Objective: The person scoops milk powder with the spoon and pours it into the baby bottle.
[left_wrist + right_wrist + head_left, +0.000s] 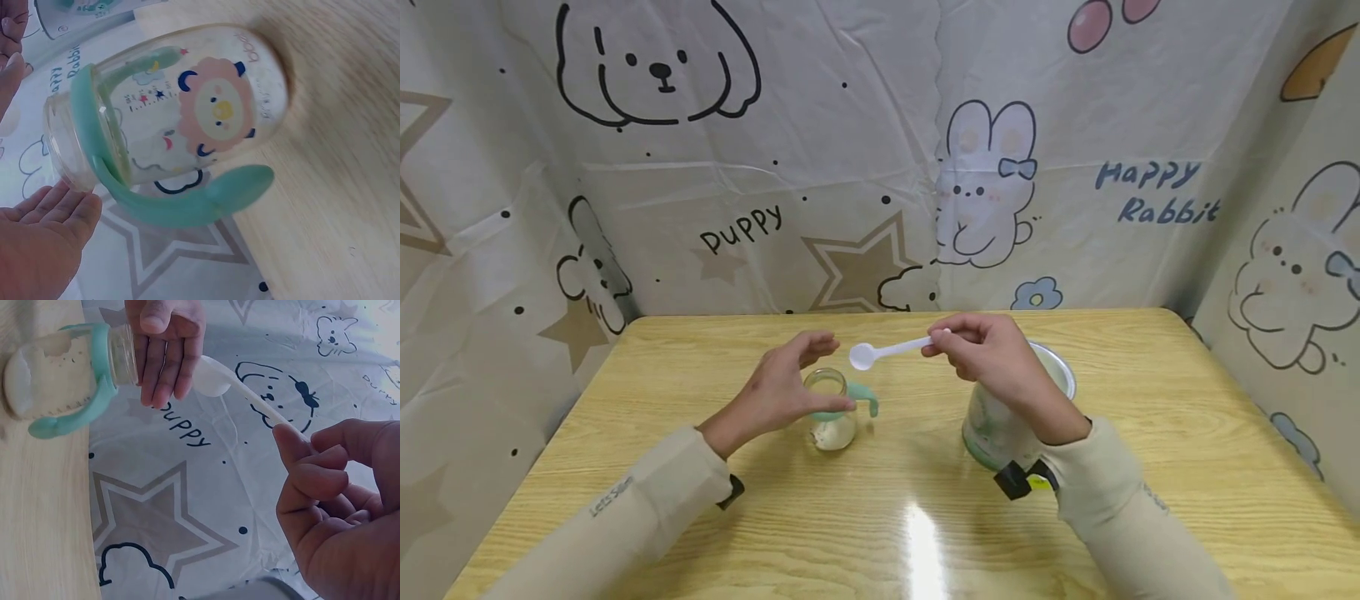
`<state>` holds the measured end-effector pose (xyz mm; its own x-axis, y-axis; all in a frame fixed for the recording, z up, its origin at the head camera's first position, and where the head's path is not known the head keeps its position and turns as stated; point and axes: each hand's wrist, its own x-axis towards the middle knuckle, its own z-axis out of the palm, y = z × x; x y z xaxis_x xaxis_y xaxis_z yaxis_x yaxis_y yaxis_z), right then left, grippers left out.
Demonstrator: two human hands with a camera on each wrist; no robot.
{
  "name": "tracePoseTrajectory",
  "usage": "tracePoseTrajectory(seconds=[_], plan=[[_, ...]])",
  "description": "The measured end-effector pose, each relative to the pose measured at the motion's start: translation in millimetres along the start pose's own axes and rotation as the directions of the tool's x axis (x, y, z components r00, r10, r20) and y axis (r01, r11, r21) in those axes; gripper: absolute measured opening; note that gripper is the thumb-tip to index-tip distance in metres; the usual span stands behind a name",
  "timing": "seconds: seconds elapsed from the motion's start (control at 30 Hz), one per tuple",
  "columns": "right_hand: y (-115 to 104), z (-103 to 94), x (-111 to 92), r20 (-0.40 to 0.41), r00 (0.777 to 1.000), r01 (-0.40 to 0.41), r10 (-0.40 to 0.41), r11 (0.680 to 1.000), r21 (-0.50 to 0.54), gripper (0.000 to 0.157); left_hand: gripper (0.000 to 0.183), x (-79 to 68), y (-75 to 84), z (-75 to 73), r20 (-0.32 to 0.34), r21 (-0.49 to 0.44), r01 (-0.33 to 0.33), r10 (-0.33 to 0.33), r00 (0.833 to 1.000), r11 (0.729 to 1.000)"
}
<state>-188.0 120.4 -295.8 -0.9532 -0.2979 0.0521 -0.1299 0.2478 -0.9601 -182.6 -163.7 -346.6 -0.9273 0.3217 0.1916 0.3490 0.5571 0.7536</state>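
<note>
A clear baby bottle (833,433) with a mint-green handled collar stands uncapped on the table, with whitish powder in its bottom. Its animal-face print shows on the bottle (215,112) in the left wrist view. Beside the bottle's neck is my left hand (778,390), fingers extended and thumb spread, in front of the rim in the head view. My right hand (988,354) pinches the handle end of a white measuring scoop (862,357). The scoop's bowl is in the air to the right of the bottle's mouth, above its rim.
A wide canister (988,429) with a silvery rim stands on the right, partly hidden behind my right hand and wrist. The wooden table (820,533) meets a patterned cloth backdrop (865,167) at the back and on both sides.
</note>
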Motion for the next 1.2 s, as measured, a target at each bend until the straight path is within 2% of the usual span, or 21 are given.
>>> tracePoseTrajectory(seconds=[0.23, 0.4, 0.8, 1.03, 1.2], plan=[[-1.7, -11.7, -4.6, -0.034, 0.999, -0.029, 0.028, 0.999, -0.019, 0.024, 0.093, 5.4, 8.5, 4.7, 0.009, -0.031, -0.017, 0.018, 1.0, 0.999], [-2.0, -22.1, -9.2, -0.056, 0.998, -0.023, 0.02, 0.998, -0.052, 0.025, 0.092, 9.2, 13.7, 8.3, 0.024, -0.061, -0.017, 0.018, 1.0, 0.998], [-2.6, -43.7, -19.8, -0.1, 0.994, -0.048, 0.036, 0.993, -0.112, 0.031, 0.092, 17.3, 23.2, 17.9, 0.055, -0.074, -0.028, 0.032, 0.998, 0.997], [-0.9, -54.0, -23.6, -0.114, 0.993, -0.054, 0.041, 0.992, -0.112, 0.033, 0.093, 20.8, 29.2, 23.7, 0.05, -0.083, -0.05, 0.054, 0.997, 0.995], [1.5, -62.0, -27.5, -0.122, 0.991, -0.07, 0.052, 0.986, -0.151, 0.037, 0.092, 23.4, 32.6, 29.0, 0.051, -0.097, -0.052, 0.057, 0.997, 0.994]])
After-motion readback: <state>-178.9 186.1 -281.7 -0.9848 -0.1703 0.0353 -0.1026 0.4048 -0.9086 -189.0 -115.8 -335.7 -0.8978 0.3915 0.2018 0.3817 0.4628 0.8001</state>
